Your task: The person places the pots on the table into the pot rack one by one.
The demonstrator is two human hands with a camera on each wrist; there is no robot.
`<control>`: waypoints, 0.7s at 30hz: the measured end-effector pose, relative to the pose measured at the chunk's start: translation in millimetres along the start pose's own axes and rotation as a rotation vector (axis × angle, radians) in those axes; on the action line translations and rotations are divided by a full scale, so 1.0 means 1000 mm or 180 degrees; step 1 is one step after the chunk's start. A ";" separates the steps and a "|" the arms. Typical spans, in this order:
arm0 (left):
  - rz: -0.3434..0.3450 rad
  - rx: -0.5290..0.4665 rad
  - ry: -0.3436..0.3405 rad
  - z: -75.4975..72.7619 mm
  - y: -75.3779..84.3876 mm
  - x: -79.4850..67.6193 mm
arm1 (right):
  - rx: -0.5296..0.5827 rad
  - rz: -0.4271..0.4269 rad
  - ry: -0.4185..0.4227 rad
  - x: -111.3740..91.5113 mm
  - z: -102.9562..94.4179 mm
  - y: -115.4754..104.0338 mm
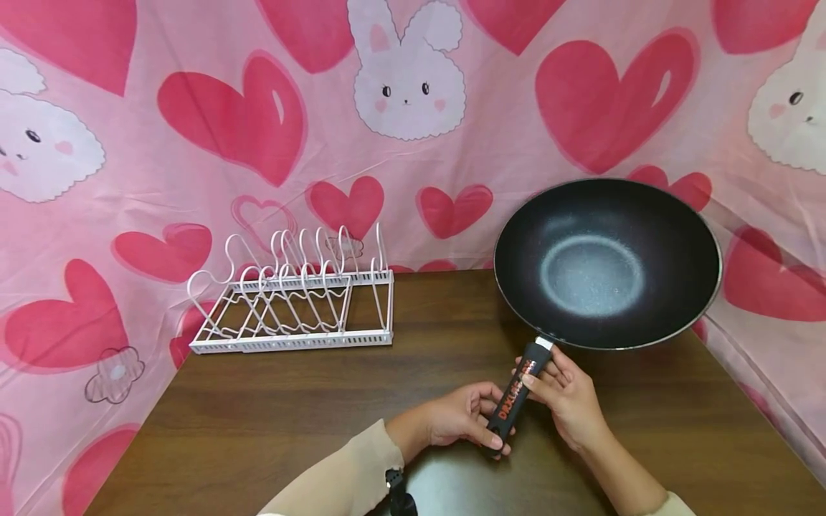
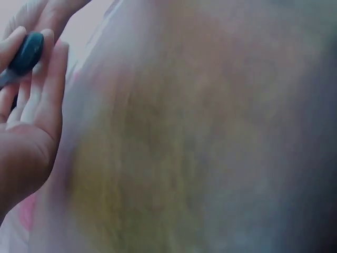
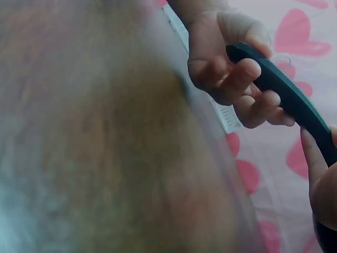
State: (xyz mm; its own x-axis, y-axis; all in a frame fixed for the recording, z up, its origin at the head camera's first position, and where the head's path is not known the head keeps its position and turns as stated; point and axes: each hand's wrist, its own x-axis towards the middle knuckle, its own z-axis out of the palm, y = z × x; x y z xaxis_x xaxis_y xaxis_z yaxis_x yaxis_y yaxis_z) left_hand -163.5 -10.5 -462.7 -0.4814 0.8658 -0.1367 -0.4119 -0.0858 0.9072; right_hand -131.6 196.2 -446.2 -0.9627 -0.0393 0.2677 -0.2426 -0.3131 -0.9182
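A black wok [image 1: 594, 279] with a speckled, paler bottom is held up at the right, its inside facing me. Its dark handle [image 1: 511, 403] bears orange and white lettering and slants down toward the lower left. My left hand [image 1: 454, 417] grips the handle's free end, thumb on top and fingers beneath. Nearer the pan, my right hand [image 1: 569, 401] pinches the handle, the thumb lying over the lettering. In the right wrist view, the left hand's curled fingers [image 3: 234, 84] wrap under the handle [image 3: 287, 95]. The left wrist view shows only the handle's tip [image 2: 27, 54] in the left hand [image 2: 31, 132].
A white wire rack [image 1: 290, 340] with several upright loops stands at the table's back left. The brown wooden table [image 1: 277, 416] meets a pink curtain [image 1: 413, 172] with hearts and rabbits behind and at the sides. A black strap [image 1: 399, 491] hangs at the left wrist.
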 end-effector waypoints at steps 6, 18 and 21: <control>0.0474 -0.0328 0.1050 0.029 0.000 0.002 | -0.0292 -0.0101 0.0025 0.002 0.009 -0.005; 0.1720 0.0049 0.2976 0.064 -0.006 0.008 | -0.0574 -0.0375 0.0002 0.011 0.035 -0.011; 0.1899 0.0010 0.2879 0.056 -0.003 0.002 | -0.0473 -0.0368 -0.0065 0.014 0.040 -0.011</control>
State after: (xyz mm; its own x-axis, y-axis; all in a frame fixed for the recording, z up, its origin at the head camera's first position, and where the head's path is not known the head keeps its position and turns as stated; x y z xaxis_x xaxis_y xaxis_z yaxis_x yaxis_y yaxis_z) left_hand -120.2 19.2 -443.7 -0.9963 0.0003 0.0854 0.0792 -0.3704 0.9255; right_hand -137.9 161.4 -421.2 -0.9251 -0.0307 0.3785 -0.3681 -0.1729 -0.9136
